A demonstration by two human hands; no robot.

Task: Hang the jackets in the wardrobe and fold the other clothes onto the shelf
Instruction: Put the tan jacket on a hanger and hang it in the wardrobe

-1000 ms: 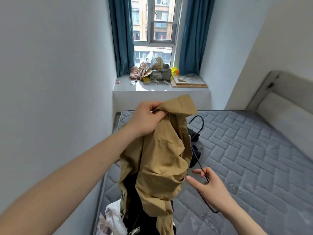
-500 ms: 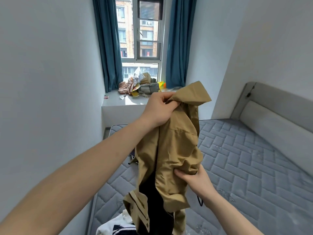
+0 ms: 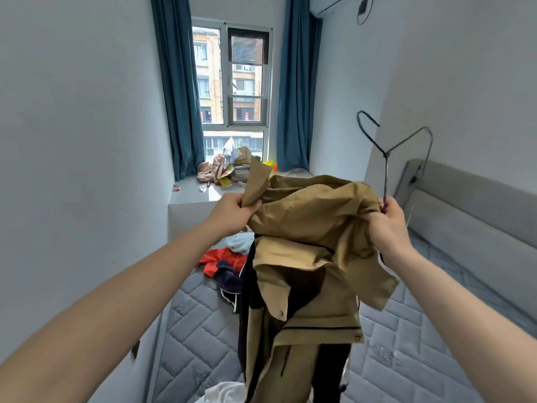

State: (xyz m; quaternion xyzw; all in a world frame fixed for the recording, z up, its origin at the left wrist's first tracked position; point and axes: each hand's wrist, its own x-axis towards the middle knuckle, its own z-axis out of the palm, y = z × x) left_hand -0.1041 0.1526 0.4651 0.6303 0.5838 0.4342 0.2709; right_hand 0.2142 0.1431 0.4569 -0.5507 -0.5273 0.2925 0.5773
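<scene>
Both grips closed on tan jacket (image 3: 305,228), held up over the bed (image 3: 436,330).
Left hand (image 3: 232,213) pinches collar; right hand (image 3: 388,225) clutches fabric and apparently the wire hanger (image 3: 386,152) stem.

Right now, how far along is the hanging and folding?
Nothing looks finished. In hand: both hands, left and right, hold up the tan jacket; the right also grips a wire hanger, not yet inside it. Left: loose clothes lie unfolded on the mattress; no wardrobe in view.

Both arms out fwd; L hand (image 3: 232,212) & R hand (image 3: 388,225) fists clenched, gripping.
</scene>
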